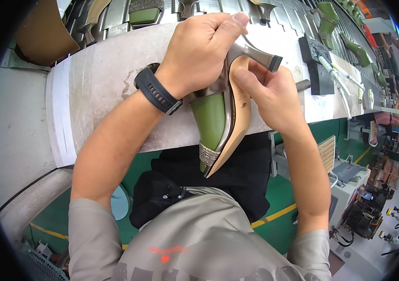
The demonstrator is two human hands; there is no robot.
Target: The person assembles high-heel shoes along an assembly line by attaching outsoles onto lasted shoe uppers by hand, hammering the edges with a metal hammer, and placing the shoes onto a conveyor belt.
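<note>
A high-heeled shoe on a green shoe last [211, 119] hangs toe-down over the near edge of the workbench, tilted. Its tan sole [238, 129] faces right, a glittering strap [208, 153] crosses near the toe, and the dark metallic heel [254, 52] points up and right. My left hand [199, 51], with a black watch on the wrist, is closed around the back of the shoe from above. On the sole's heel end, my right hand [274, 93] has its thumb pressed; its other fingers are partly hidden behind the sole and heel.
The pale workbench [101, 89] spans under my hands. Beyond it, a slatted metal conveyor [283, 16] carries more shoes on green lasts [327, 23]. To the right stand a black block [319, 70] and white-handled brushlike tools [337, 72]. A brown curved panel [44, 28] rises at far left.
</note>
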